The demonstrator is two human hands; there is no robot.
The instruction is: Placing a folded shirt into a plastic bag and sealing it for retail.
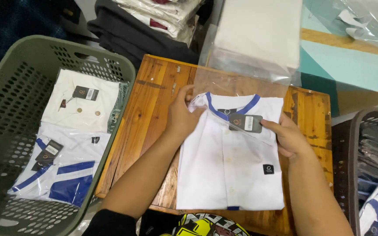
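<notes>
Hands gripping folded white shirt (230,175) at collar: left hand (181,117) pinching clear bag (237,83) edge, right hand (287,137) clasping shirt side beside hang tag (246,123)

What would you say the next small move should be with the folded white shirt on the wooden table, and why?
Probably slide the folded white shirt further up into the clear plastic bag. The left hand grips the collar corner at the bag's mouth, the right hand holds the other edge, and only the collar seems under the plastic; most of the shirt lies bare on the wooden table.
</notes>
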